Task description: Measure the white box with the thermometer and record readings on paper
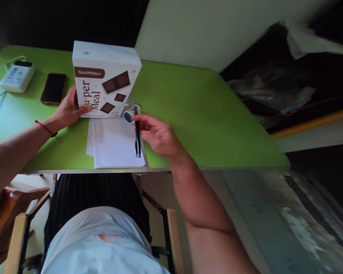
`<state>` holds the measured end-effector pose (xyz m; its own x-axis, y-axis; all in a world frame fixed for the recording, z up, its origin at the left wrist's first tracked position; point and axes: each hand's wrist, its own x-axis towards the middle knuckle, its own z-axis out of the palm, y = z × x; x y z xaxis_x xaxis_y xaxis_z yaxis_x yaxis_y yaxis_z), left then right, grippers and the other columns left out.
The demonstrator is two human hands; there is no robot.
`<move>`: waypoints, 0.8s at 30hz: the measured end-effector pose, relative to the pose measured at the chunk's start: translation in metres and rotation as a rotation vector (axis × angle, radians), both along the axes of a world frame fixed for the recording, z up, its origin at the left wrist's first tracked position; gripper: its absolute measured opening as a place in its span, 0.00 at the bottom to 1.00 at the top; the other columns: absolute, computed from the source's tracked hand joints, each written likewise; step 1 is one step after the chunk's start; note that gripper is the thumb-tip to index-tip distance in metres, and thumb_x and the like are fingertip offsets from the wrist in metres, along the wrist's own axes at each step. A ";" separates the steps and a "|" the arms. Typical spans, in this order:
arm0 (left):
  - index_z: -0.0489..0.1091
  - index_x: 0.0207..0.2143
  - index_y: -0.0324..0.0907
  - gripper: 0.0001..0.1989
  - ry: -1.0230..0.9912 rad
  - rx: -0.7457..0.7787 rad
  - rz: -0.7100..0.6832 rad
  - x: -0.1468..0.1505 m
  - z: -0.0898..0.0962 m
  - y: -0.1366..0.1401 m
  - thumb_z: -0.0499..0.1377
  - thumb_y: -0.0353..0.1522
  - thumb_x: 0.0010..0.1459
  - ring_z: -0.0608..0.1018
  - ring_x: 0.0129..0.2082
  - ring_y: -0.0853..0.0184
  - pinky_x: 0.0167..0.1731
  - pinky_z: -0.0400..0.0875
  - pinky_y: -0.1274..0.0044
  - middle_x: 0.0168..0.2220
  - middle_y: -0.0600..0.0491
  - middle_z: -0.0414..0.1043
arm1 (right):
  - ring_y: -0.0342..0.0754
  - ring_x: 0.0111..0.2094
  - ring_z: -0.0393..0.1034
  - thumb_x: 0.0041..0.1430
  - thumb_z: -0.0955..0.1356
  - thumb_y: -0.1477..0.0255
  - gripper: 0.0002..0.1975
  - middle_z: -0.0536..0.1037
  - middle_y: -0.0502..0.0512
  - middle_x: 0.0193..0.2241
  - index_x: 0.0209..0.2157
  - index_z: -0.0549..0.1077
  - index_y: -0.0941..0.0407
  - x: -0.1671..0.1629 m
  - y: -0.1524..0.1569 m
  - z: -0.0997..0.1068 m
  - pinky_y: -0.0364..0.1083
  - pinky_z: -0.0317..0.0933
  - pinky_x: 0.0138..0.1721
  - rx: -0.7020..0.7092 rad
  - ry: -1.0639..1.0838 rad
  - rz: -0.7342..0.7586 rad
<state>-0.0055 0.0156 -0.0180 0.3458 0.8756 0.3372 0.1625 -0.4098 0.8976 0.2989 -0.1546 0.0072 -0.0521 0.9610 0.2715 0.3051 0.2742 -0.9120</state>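
Note:
A white box (pixel 87 57) with brown lettering and pictures of dark brown bars stands upright on the green table (pixel 194 110), leaning slightly. My left hand (pixel 70 108) grips its lower left edge, thumb across the front. Between the thumb and fingers of my right hand (pixel 158 135) is a black pen (pixel 137 140), its clip end pointing down towards me. Beneath the pen lies a stack of white papers (pixel 118 148), some with printed text, partly covered by the box. A small white and blue object (pixel 128 117) sits just behind the pen; its kind is unclear.
To the left of the box lie a dark phone (pixel 54 88) and a white corded block (pixel 18 78). A pale wall (pixel 194 34) borders the table's back. Plastic-wrapped clutter (pixel 271 91) fills the dark space at right.

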 end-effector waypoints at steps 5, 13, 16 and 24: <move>0.71 0.59 0.45 0.44 0.083 0.123 -0.004 0.007 -0.005 -0.006 0.78 0.56 0.46 0.76 0.64 0.40 0.66 0.72 0.55 0.57 0.45 0.78 | 0.45 0.27 0.68 0.57 0.75 0.41 0.25 0.71 0.47 0.27 0.40 0.76 0.48 -0.023 -0.020 -0.001 0.48 0.69 0.32 0.201 0.283 -0.195; 0.70 0.60 0.45 0.40 0.129 0.075 -0.014 0.002 -0.011 -0.016 0.79 0.47 0.49 0.70 0.69 0.37 0.70 0.64 0.53 0.59 0.47 0.75 | 0.47 0.30 0.73 0.66 0.68 0.51 0.21 0.78 0.49 0.27 0.50 0.83 0.49 -0.067 -0.035 -0.015 0.50 0.73 0.36 -0.118 0.304 -0.146; 0.72 0.58 0.46 0.38 0.063 0.053 -0.034 -0.002 -0.020 -0.010 0.79 0.45 0.48 0.71 0.69 0.38 0.70 0.65 0.52 0.56 0.50 0.76 | 0.47 0.29 0.74 0.66 0.66 0.48 0.24 0.79 0.50 0.28 0.47 0.84 0.50 -0.072 -0.031 -0.017 0.49 0.73 0.35 -0.174 0.298 -0.165; 0.72 0.55 0.45 0.30 -0.101 -0.076 -0.014 0.000 -0.033 0.000 0.77 0.39 0.52 0.69 0.71 0.38 0.68 0.66 0.50 0.50 0.53 0.76 | 0.45 0.25 0.69 0.51 0.75 0.62 0.08 0.78 0.48 0.25 0.29 0.78 0.50 -0.079 -0.034 -0.017 0.46 0.69 0.30 -0.133 0.123 -0.287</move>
<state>-0.0052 0.0159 -0.0508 0.3256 0.8955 0.3035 0.0647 -0.3413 0.9377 0.2197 -0.1882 -0.0100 0.2515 0.9590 0.1304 0.2380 0.0693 -0.9688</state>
